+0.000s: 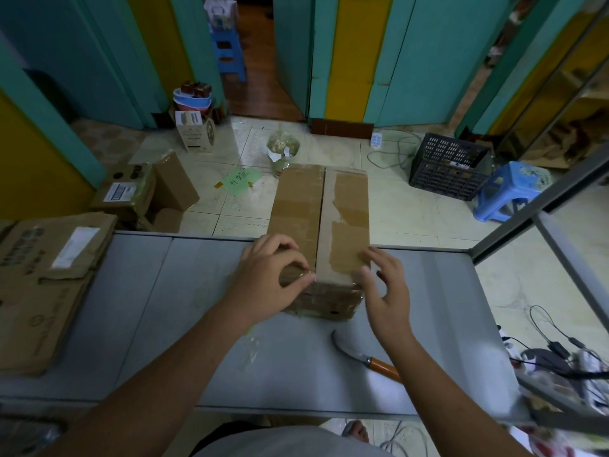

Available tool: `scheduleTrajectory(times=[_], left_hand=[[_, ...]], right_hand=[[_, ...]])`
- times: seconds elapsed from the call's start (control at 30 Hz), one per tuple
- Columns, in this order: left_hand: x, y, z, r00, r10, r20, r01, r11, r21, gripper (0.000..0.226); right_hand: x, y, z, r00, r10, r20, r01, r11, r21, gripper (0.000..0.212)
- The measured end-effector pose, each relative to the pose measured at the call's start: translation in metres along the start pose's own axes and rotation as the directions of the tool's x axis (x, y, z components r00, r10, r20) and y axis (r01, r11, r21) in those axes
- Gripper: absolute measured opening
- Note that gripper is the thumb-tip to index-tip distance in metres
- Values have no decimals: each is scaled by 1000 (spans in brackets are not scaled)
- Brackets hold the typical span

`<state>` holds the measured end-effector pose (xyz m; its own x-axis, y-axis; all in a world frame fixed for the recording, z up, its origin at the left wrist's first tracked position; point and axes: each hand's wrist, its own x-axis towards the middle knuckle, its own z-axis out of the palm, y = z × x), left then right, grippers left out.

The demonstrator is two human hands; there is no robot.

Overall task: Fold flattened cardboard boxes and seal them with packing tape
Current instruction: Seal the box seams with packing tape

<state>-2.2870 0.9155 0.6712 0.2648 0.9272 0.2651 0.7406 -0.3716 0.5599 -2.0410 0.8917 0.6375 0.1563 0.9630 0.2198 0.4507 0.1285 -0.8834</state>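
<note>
Right up close, a curved-bladed knife with an orange handle (362, 358) lies on the grey metal desk (164, 308), just inside the person's right forearm. Past it, the brown cardboard box (318, 219) stands on the desk with its flaps closed. Its centre seam runs away from the person and its far end hangs out over the desk's far edge. Patches of old brown tape and torn paper mark its top; none carries writing that can be read.

The left hand (273, 282) has its fingers curled, and its grip pinches the box's near left top corner, where a glint of clear tape shows under the thumb. The right hand (385, 291) is blurred. Its grip is slack, fingers spread and holding nothing, at the box's near right corner. I cannot tell whether it touches the box.

On the left of the desk lies a stack of flattened brown cardboard cartons (49, 285) with a white label and dark print, too blurred to read.

Beyond the desk, on the tiled floor, an open brown carton with a white shipping label (131, 196) sits to the left. A green paper sheet (242, 181) taped to the floor bears handwritten characters I cannot make out. Farther right stand a black plastic crate (448, 166) and a blue plastic stool (507, 189).
</note>
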Motion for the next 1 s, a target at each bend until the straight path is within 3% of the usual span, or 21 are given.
scheduleTrajectory(times=[0.07,0.13,0.2,0.33,0.5,0.57,0.7,0.73,0.8,0.87,0.9,0.97,1.0], left_hand=[[8,9,-1,998,-27,52,22,997,80,36],[14,17,1,991,-72,117,54,987,150,51],[20,26,1,974,-137,178,94,969,229,71],[33,43,-7,923,-312,225,211,900,382,100],[54,48,-13,801,-509,315,382,839,387,135],[57,45,-15,777,-532,336,406,832,378,134],[54,39,-19,792,-515,327,375,834,405,105],[53,36,-22,795,-512,325,373,836,403,100],[52,29,-28,797,-508,327,378,841,386,91],[52,23,-35,796,-503,337,387,851,356,86],[52,21,-37,795,-500,343,387,854,347,84],[51,20,-39,790,-497,359,380,857,349,83],[51,21,-38,793,-490,362,372,860,349,82]], right_hand=[[4,2,-1,952,304,23,-304,940,155,43],[8,4,0,875,456,165,-485,831,271,52],[9,1,1,865,431,257,-493,827,270,53],[5,-14,10,895,340,289,-417,868,271,41],[-7,-13,31,906,226,358,-310,930,196,42],[-10,-12,36,907,228,353,-313,927,206,42],[-9,-7,38,901,321,292,-384,902,195,39],[-7,-4,39,870,413,269,-472,855,215,40],[-4,4,42,734,615,289,-679,678,281,61],[0,12,43,575,726,379,-818,506,273,87],[2,15,44,511,743,432,-860,435,268,90],[2,15,46,444,717,538,-895,332,297,71],[3,13,48,451,691,565,-891,311,332,60]])
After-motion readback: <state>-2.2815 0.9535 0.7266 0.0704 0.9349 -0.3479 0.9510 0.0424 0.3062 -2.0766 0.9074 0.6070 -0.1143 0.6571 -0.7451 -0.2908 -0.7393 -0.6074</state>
